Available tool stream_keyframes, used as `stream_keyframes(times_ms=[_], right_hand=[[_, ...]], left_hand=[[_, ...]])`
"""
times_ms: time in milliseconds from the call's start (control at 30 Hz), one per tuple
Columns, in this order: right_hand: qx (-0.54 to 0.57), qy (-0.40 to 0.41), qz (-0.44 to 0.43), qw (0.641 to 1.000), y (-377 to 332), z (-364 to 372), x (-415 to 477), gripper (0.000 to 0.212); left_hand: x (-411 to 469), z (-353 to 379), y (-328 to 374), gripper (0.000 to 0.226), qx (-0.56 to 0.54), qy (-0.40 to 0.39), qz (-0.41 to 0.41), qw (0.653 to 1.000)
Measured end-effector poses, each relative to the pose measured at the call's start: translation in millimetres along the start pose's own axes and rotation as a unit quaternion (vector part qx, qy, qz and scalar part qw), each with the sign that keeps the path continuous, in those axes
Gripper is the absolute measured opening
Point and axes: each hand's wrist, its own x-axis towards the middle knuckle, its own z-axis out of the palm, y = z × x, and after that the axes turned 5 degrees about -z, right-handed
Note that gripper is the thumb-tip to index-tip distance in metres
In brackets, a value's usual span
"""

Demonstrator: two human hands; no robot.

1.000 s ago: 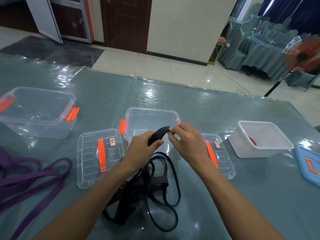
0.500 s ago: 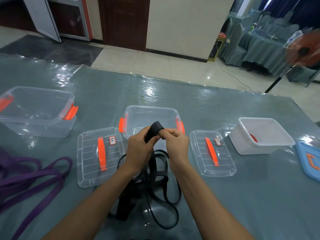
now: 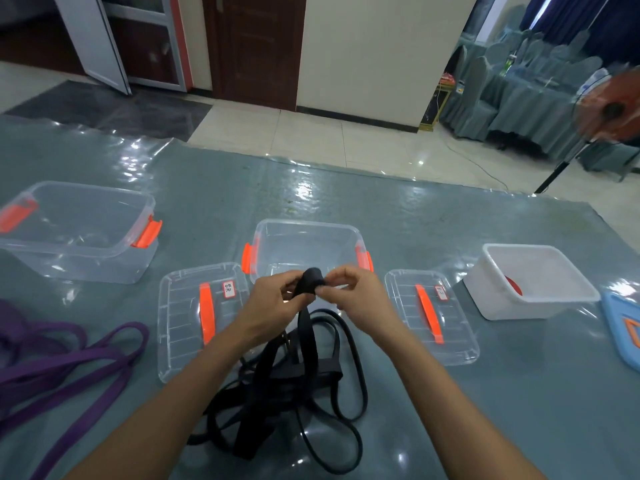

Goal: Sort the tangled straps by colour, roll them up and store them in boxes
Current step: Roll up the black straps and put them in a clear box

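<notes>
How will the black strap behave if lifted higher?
Probably floppy: the black strap hangs limp below the left hand and right hand into loose loops. Its small roll likely unwinds if released. The tangled rest may drag along.

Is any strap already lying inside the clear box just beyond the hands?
No, the clear box is bare inside; the left hand and right hand pinch the black strap in front of it.
</notes>
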Motion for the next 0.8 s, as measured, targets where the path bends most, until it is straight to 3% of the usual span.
stream_keyframes(times_ms=[100, 167, 233, 333, 400, 500, 567, 667, 800], right_hand=[[-0.17, -0.049, -0.138, 0.974, -1, -6, 0, 0.043], [-0.267, -0.111, -0.193, 0.937, -8, -10, 0, 0.037], [-0.295, -0.156, -0.185, 0.924, -14, -10, 1, 0.026], [-0.26, -0.157, -0.149, 0.941, -13, -8, 2, 0.025], [-0.2, -0.135, -0.121, 0.963, -10, -7, 3, 0.028], [0.034, -0.094, -0.059, 0.993, -3, -4, 0, 0.031], [0.165, -0.073, -0.042, 0.983, 4, -1, -2, 0.034], [0.274, -0.061, -0.034, 0.959, 11, 6, -2, 0.033], [0.361, -0.051, -0.011, 0.931, 22, 15, -6, 0.031]], left_hand=[[7, -17, 9, 0.016, 0.11, -0.08, 0.031, 0.99], [10, -26, 15, 0.014, 0.184, -0.132, 0.025, 0.974], [12, -31, 21, 0.013, 0.249, -0.172, 0.02, 0.953], [13, -33, 25, 0.015, 0.28, -0.176, 0.02, 0.943], [14, -35, 22, 0.017, 0.219, -0.144, -0.009, 0.965], [10, -32, 17, 0.023, 0.005, -0.085, -0.064, 0.994], [4, -20, 15, 0.028, -0.121, -0.02, -0.07, 0.99], [-3, -1, 12, 0.029, -0.243, 0.036, -0.067, 0.967], [-8, 10, 6, 0.029, -0.281, 0.054, -0.068, 0.956]])
